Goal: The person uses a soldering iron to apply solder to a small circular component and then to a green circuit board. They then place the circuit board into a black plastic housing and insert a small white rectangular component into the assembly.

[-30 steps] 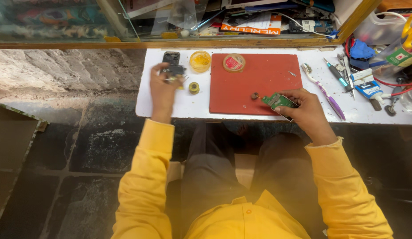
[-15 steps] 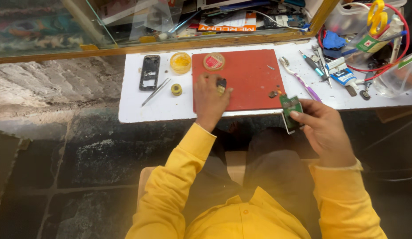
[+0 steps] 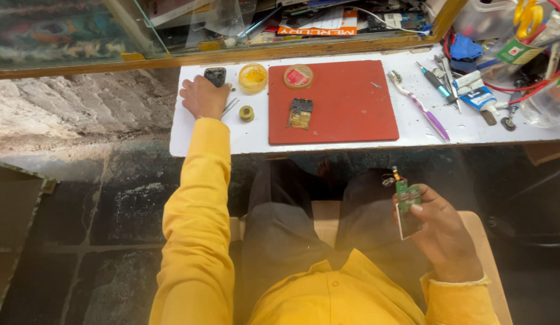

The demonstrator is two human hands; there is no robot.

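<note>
**Left hand on the dark phone frame, right hand holding a green circuit board over the lap**

The left hand (image 3: 203,96) reaches out to the far left part of the white surface (image 3: 328,147) and lies on a dark phone frame (image 3: 215,75), fingers curled loosely over its lower end; whether it grips the frame or only rests on it cannot be told. Metal tweezers (image 3: 230,107) lie just beside that hand, and a small yellow-rimmed roll (image 3: 247,113) sits near them. A round yellow tub (image 3: 253,77) stands just right of the frame.

The right hand (image 3: 439,232) is off the surface, above the lap, closed around a green circuit board (image 3: 407,201), thumb across its face, the board's top end sticking up past the fingers.

On the red mat (image 3: 346,114) lies a small dark-and-gold phone part (image 3: 301,113), with a round red-lidded tin (image 3: 298,76) at the mat's top edge. A purple toothbrush (image 3: 419,106) lies right of the mat, near assorted tools
</note>
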